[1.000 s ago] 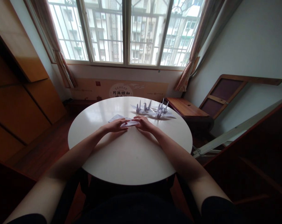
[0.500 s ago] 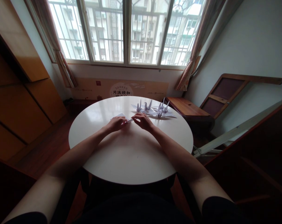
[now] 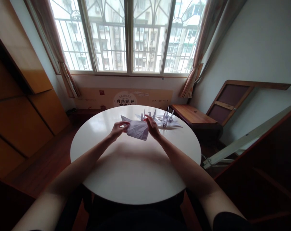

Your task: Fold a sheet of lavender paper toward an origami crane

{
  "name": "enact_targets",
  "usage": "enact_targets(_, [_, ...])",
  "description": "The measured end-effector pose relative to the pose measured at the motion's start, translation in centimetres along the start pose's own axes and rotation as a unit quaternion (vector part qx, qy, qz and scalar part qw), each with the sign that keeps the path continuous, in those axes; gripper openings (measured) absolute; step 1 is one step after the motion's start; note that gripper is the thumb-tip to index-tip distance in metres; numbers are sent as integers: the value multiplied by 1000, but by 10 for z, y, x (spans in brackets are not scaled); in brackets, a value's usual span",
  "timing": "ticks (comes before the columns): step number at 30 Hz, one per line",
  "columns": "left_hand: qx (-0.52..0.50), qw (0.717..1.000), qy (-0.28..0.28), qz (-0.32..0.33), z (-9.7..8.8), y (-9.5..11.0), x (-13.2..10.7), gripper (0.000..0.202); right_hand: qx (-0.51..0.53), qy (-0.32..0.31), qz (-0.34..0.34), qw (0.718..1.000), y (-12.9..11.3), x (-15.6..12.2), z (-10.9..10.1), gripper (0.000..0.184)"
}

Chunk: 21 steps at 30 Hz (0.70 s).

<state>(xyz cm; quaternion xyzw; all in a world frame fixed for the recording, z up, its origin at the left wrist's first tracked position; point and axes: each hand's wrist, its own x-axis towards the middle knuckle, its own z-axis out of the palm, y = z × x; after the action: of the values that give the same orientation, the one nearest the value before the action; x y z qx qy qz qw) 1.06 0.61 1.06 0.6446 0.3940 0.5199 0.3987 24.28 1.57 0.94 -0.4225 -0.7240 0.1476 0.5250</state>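
Note:
A creased, partly folded white sheet of paper [image 3: 137, 129] is raised and tilted above the table, its broad face towards me. My left hand [image 3: 118, 129] pinches its left side between thumb and fingers, and a pointed corner sticks up beyond them. At the right edge is my right hand [image 3: 152, 126], fingers fairly straight with the tips at the paper's upper right; part of its grip is hidden. Just behind that hand stand several folded paper cranes [image 3: 168, 119] with upright necks and tails.
The round white table [image 3: 133, 173] reflects light from the barred window [image 3: 147, 48]. Beyond its far edge lies a printed cardboard panel [image 3: 157, 96]. A low wooden stand [image 3: 193, 114] is at the right, and orange-brown cabinets [image 3: 41, 109] line the left.
The paper has been lifted and turned from low on the table, so its wide face now shows. My hands have moved apart, and the view has tilted up slightly.

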Motion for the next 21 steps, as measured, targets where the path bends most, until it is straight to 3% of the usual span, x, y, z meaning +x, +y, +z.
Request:
enact_targets(2, [121, 991, -52, 0, -1, -10, -2, 48, -62, -13, 11, 998, 5, -1, -1, 38])
enact_targets(5, [301, 948, -99, 24, -1, -19, -6, 38, -157, -45, 1, 987, 8, -5, -2, 24])
enact_targets(7, [380, 919, -92, 48, 0, -20, -10, 37, -133, -99, -39, 985, 7, -8, -2, 14])
enact_targets(10, [451, 887, -32, 98, 4, -16, -17, 36, -41, -225, -85, 970, 0, -11, 0, 9])
enact_targets(13, [483, 863, 11, 146, 8, -12, -22, 31, -33, -298, -72, 951, -9, -15, 3, 10])
enact_targets(15, [475, 864, 5, 170, 9, -12, -22, 26, -45, -323, -62, 943, -13, -17, 4, 10])
enact_targets(17, [437, 878, -48, 189, 8, -13, -21, 21, -51, -332, -49, 940, -15, -19, 5, 10])
enact_targets(21, [327, 900, -218, 189, 6, -17, -17, 24, -56, -329, -43, 942, -16, -20, 6, 10])
